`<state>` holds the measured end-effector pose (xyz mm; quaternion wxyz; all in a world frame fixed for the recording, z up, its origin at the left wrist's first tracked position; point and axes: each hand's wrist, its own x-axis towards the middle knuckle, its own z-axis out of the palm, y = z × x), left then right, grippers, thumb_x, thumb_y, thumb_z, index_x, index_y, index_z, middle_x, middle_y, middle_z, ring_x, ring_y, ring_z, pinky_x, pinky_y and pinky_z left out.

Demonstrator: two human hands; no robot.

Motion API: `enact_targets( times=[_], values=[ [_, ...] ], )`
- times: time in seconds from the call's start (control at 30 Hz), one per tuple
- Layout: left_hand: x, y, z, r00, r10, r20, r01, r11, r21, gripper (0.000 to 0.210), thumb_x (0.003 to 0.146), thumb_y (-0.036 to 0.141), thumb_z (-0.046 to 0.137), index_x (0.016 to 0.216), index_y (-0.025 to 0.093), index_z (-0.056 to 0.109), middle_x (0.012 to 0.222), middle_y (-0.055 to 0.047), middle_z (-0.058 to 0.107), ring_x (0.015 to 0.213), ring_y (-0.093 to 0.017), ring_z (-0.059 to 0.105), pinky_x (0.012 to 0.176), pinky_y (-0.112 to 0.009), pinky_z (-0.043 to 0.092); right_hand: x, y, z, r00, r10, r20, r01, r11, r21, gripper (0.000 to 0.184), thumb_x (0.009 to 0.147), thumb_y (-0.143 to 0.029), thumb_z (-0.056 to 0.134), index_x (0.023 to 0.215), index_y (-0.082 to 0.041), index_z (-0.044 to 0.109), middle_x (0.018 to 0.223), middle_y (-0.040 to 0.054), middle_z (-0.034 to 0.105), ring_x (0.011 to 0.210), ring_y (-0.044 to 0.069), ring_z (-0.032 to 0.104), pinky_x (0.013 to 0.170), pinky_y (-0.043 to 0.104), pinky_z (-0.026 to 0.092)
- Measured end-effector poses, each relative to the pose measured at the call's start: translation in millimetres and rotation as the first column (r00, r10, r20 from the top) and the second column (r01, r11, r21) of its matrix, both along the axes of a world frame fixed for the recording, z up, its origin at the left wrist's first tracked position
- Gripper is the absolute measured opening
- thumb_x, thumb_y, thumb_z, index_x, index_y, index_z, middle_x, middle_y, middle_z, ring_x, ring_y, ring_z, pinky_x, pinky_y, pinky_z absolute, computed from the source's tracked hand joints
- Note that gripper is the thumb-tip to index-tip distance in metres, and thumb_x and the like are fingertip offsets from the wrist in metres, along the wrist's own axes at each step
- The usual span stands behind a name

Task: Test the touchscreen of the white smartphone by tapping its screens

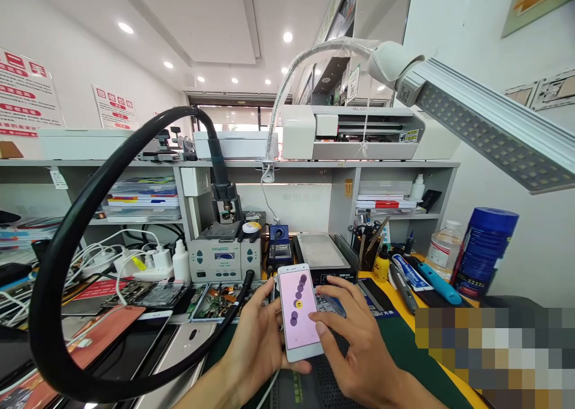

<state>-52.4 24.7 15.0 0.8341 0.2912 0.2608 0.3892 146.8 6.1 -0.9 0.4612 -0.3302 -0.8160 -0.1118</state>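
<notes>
A white smartphone (pixel 297 339) stands tilted upright in my left hand (pixel 256 331), whose fingers wrap behind it and along its left side. Its lit pink screen shows dark purple round dots and one yellow dot. My right hand (pixel 359 334) is at the phone's right edge with its fingers apart. The index fingertip and thumb lie over the screen's right side; whether they press on it I cannot tell. Below the phone runs a white cable (pixel 268 390), and its far end is hidden. Under both hands lies a dark perforated surface (pixel 335 379) on a green mat.
A thick black hose (pixel 56 265) loops across the left side. Behind the hands stand a soldering station (pixel 224 259) and a flat heating plate (pixel 321 250). Circuit boards (pixel 224 298) lie left. Tools, a blue can (pixel 485 247) and a bottle (pixel 444 244) stand right. A lamp (pixel 485 115) hangs overhead.
</notes>
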Motion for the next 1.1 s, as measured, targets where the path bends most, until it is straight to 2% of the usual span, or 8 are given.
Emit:
enact_targets(
  times=[0.27,0.33,0.43,0.53,0.67,0.83,0.97,1.1],
  values=[
    [0.9,-1.5,-0.7,1.000,-0.016,-0.003,0.016,1.000,-0.006,0.067,0.086,0.071,0.052,0.126,0.019,0.063,0.101,-0.012,0.061,0.098,-0.035,0.063,0.061,-0.046,0.059,4.7,8.1,-1.4,0.985,-0.154,0.075,0.160,0.983,-0.086,0.046,0.091,-0.020,0.055,0.138,-0.021,0.055,0.143,0.0172,0.046,0.138,0.037,0.037,0.105,0.064,0.045],
    [0.9,-1.5,-0.9,1.000,-0.028,0.000,0.028,1.000,0.000,0.067,0.086,0.071,0.051,0.126,0.019,0.063,0.101,-0.011,0.061,0.094,-0.033,0.063,0.062,-0.046,0.059,2.5,4.0,0.9,0.989,-0.116,0.096,0.122,0.990,-0.063,0.037,0.089,-0.021,0.058,0.125,-0.022,0.065,0.145,0.0156,0.047,0.139,0.039,0.036,0.106,0.066,0.043],
    [-0.3,-1.3,0.2,1.000,-0.011,-0.006,0.011,1.000,-0.016,0.067,0.087,0.070,0.050,0.126,0.018,0.062,0.096,-0.010,0.061,0.088,-0.030,0.063,0.063,-0.042,0.058,-3.1,-6.4,5.3,0.991,0.094,0.099,-0.093,0.995,-0.023,0.015,0.083,-0.017,0.059,0.081,-0.022,0.073,0.134,0.0100,0.059,0.136,0.039,0.041,0.105,0.063,0.044],
    [-1.5,-1.5,1.1,1.000,0.005,-0.003,-0.005,1.000,-0.026,0.065,0.087,0.069,0.050,0.128,0.019,0.061,0.094,-0.009,0.061,0.087,-0.030,0.063,0.064,-0.042,0.057,-5.5,-12.0,9.1,0.983,0.177,0.056,-0.177,0.984,-0.012,0.016,0.080,-0.013,0.058,0.074,-0.021,0.071,0.123,0.0098,0.065,0.129,0.036,0.048,0.102,0.058,0.048],
    [-1.2,-1.9,0.8,1.000,-0.017,-0.020,0.017,1.000,-0.009,0.068,0.087,0.070,0.050,0.128,0.017,0.062,0.099,-0.011,0.061,0.088,-0.030,0.062,0.061,-0.045,0.058,-0.4,-5.4,8.2,0.994,0.109,0.015,-0.109,0.994,-0.003,0.017,0.081,-0.010,0.059,0.083,-0.021,0.072,0.119,0.0114,0.065,0.125,0.034,0.051,0.102,0.057,0.048],
    [-0.3,-2.0,-1.0,0.999,-0.007,-0.039,0.007,1.000,0.007,0.067,0.087,0.070,0.050,0.127,0.018,0.063,0.101,-0.011,0.059,0.093,-0.031,0.061,0.060,-0.044,0.059,1.7,2.4,0.8,0.999,-0.011,0.036,0.012,1.000,-0.027,0.025,0.085,-0.014,0.059,0.107,-0.020,0.068,0.124,0.0142,0.061,0.129,0.035,0.047,0.101,0.058,0.049],
    [1.3,-4.6,-2.5,0.998,-0.052,-0.034,0.053,0.998,0.042,0.066,0.087,0.072,0.048,0.126,0.021,0.063,0.101,-0.011,0.059,0.099,-0.033,0.060,0.063,-0.046,0.059,1.0,2.9,0.9,0.986,-0.137,0.098,0.141,0.989,-0.040,0.041,0.087,-0.020,0.059,0.128,-0.020,0.061,0.140,0.0165,0.050,0.139,0.038,0.038,0.106,0.063,0.045],
    [4.1,-8.5,-2.4,0.995,-0.095,-0.040,0.097,0.994,0.059,0.066,0.088,0.072,0.044,0.121,0.019,0.066,0.104,-0.012,0.059,0.098,-0.033,0.061,0.065,-0.044,0.058,0.6,0.2,4.5,0.962,-0.195,0.192,0.205,0.978,-0.031,0.059,0.087,-0.029,0.062,0.144,-0.022,0.051,0.155,0.0186,0.036,0.147,0.044,0.026,0.108,0.072,0.038]
  ],
)
